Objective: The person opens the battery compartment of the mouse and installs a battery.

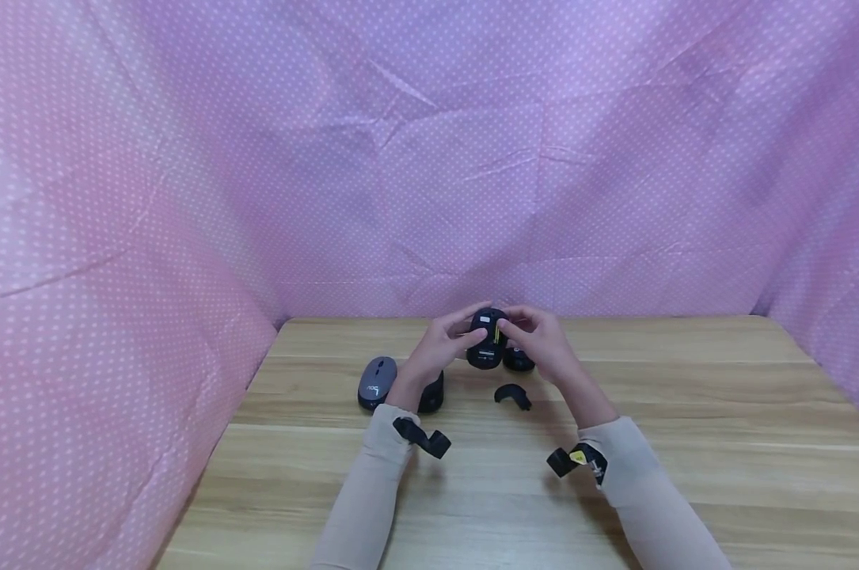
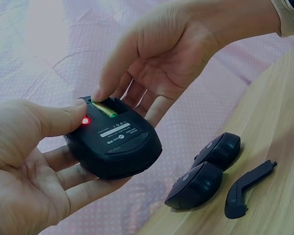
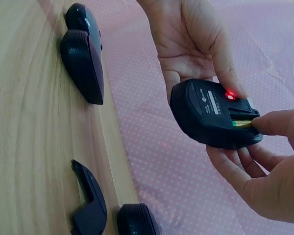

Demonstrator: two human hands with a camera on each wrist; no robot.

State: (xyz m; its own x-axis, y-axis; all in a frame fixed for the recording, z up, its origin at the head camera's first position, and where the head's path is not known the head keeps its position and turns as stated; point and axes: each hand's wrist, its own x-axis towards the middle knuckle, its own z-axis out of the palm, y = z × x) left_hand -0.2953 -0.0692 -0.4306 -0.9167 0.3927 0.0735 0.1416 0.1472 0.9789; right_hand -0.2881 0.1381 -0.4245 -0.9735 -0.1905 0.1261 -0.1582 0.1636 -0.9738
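Note:
A black computer mouse (image 1: 484, 358) is held underside up above the table's far part. My left hand (image 1: 438, 342) grips one side, its thumb beside a glowing red light (image 2: 86, 119) on the underside. On the other side, my right hand (image 1: 545, 342) holds the mouse with fingers behind it. The right thumb presses at the end of a green and gold battery (image 3: 243, 124) lying in the uncovered slot. Below the hands, a curved black cover piece (image 1: 512, 394) lies loose on the wood.
A grey-topped mouse (image 1: 377, 378) sits at the left on the wooden table (image 1: 472, 507). Beside it, a black mouse (image 1: 433, 396) is partly hidden by my left wrist. Two dark mice (image 2: 198, 186) stand near the cover piece. Pink dotted cloth (image 1: 465, 198) hangs behind the table.

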